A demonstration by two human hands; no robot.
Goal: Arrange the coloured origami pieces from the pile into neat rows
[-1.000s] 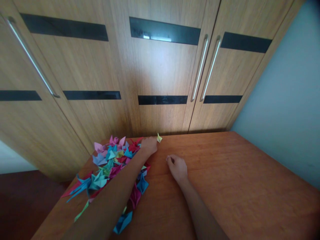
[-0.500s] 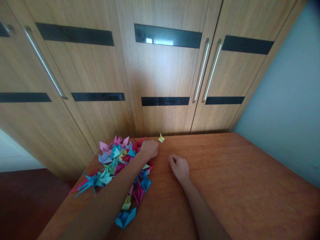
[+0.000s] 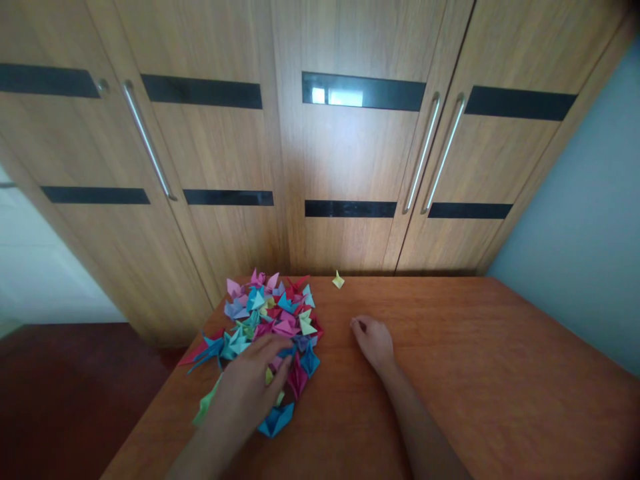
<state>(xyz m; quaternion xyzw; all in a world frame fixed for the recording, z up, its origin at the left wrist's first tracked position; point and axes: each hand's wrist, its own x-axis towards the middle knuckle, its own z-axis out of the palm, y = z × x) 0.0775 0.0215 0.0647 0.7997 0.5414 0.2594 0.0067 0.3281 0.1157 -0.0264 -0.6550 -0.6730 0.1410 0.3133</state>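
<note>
At the far left of the heap, a red paper piece (image 3: 197, 355) and a spiky blue piece (image 3: 207, 352) lie by the worktop's (image 3: 465, 387) left edge; a sideways sweep of the wrist could push either over it. A green piece (image 3: 204, 404) lies just beside the left wrist, partly covered by it, so lowering that wrist could crush its folds.

The left hand (image 3: 247, 380) is over the near part of the heap of folded paper pieces (image 3: 287, 325), thumb and forefinger moderately parted; whether they touch the paper beneath I cannot tell. Since the pieces overlap and their points interlock, lifting one could drag neighbours along, and a hard pinch could bend a thin tip. A front blue piece (image 3: 277, 420) and a magenta piece (image 3: 297, 378) lie on the heap's near right side, where the knuckles could knock them loose.

Apart from the heap, a pale yellow piece (image 3: 339, 280) rests at the worktop's far edge; a careless nudge could send it off the back. The right hand (image 3: 376, 341) rests on the worktop, fingers curled narrow, no paper visible in them.

As for containers, the wooden cupboard (image 3: 350, 153) behind has its doors closed, so its contents are hidden; the heap lies directly on the worktop.
</note>
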